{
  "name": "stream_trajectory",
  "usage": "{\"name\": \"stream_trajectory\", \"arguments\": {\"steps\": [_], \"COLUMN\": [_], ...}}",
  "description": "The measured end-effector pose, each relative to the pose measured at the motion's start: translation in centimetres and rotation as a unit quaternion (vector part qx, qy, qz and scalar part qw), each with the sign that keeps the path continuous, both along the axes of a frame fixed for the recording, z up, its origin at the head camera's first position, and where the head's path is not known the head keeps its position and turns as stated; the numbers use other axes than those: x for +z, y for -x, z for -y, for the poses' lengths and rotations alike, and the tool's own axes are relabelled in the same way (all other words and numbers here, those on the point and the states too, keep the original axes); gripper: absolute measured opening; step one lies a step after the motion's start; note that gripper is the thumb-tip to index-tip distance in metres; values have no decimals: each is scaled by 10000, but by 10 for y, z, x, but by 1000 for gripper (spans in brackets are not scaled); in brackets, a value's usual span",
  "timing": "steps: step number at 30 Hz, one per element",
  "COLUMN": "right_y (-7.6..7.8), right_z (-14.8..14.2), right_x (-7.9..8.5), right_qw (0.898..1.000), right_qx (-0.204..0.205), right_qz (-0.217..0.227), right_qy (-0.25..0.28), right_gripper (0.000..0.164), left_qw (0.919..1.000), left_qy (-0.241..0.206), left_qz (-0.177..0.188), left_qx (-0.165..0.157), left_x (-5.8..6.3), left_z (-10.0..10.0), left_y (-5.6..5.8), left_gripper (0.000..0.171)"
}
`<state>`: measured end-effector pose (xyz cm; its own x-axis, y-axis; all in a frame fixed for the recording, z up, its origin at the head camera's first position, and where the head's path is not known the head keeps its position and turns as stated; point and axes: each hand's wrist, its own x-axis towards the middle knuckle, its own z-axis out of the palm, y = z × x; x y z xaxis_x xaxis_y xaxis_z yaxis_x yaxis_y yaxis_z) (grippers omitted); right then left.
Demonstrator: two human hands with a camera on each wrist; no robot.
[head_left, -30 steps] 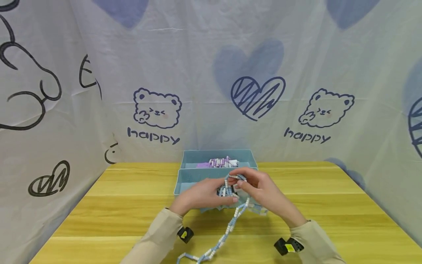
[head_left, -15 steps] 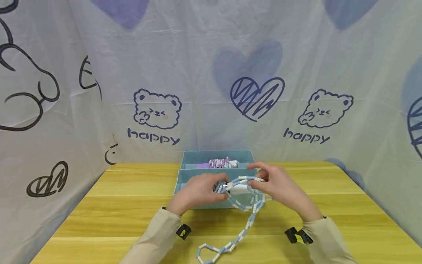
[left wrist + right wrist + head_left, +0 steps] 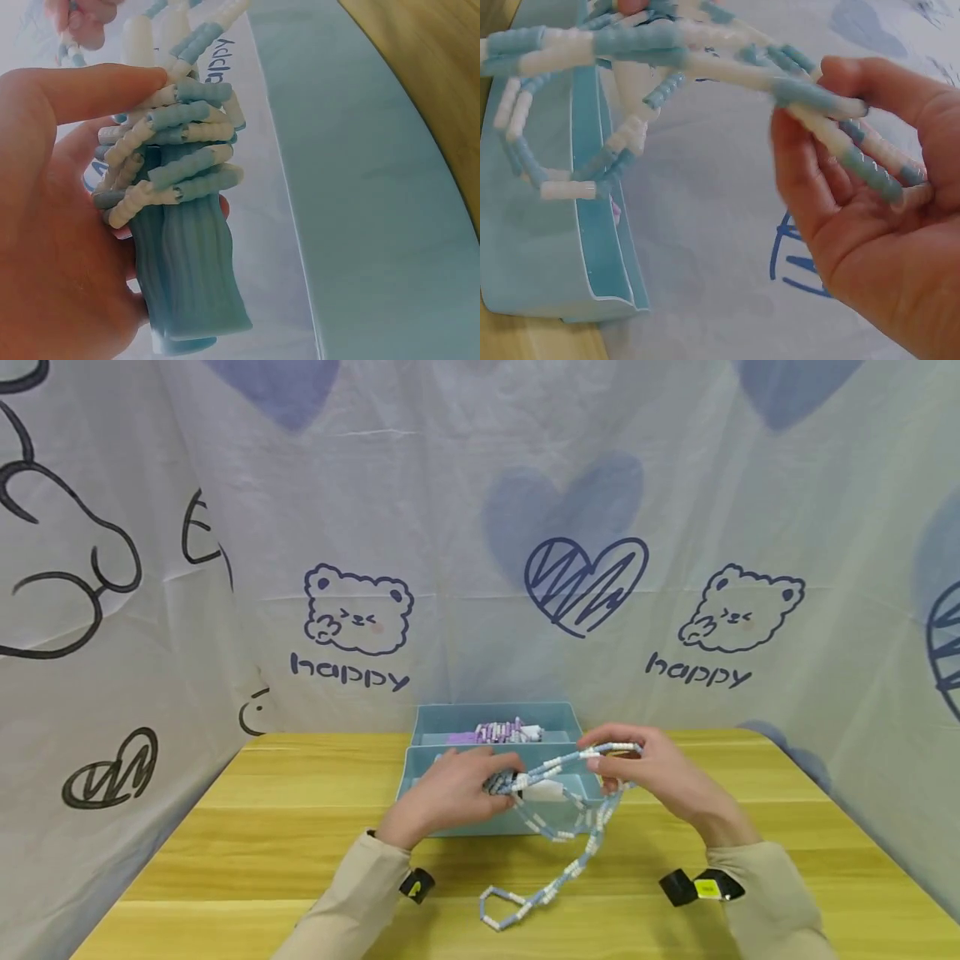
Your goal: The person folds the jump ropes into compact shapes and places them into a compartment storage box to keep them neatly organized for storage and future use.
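Observation:
A blue-and-white beaded jump rope is spread between both hands in the head view. My left hand grips its bundled ribbed blue handles, with turns of beaded rope wound around them and the thumb on the upper turns. Off to the right, my right hand pinches a doubled length of the rope between thumb and fingers; the right wrist view shows strands running from it across to the left. A loose looped end hangs low in front of the boxes. The left palm hides part of the handles.
Two light blue boxes stand behind the hands, the front box and the rear box. A purple-and-white beaded bundle lies in the rear one. The wooden table meets a patterned cloth at the back.
My right hand has moved right, away from the left hand, stretching the rope between them. The hanging loop has swung right and upward. My left hand has shifted slightly left, still gripping the handles.

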<state>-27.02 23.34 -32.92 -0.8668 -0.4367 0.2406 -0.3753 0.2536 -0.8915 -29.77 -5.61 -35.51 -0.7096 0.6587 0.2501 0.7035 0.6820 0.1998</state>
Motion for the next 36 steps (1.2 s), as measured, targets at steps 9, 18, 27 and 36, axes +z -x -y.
{"name": "stream_trajectory", "arguments": {"steps": [9, 18, 27, 36], "right_y": [0, -5, -7, 4], "right_z": [-5, -11, -23, -23], "right_x": [4, 8, 13, 0], "right_qw": [9845, 9595, 9472, 9184], "right_qx": [-772, -1104, -1629, -2291], "right_qz": [-704, -1006, -1286, -2530], "right_qy": [-1411, -2387, -2446, -2001], "right_gripper": [38, 30, 34, 19], "left_qw": [9998, 9994, 9983, 9849], "left_qy": [-75, -124, -140, -494], "left_qz": [38, 158, 570, 1511], "left_qx": [157, 295, 62, -690], "left_x": [3, 10, 12, 7], "left_z": [9, 26, 29, 23], "left_y": [3, 7, 12, 11], "left_gripper": [33, 32, 31, 32]}}
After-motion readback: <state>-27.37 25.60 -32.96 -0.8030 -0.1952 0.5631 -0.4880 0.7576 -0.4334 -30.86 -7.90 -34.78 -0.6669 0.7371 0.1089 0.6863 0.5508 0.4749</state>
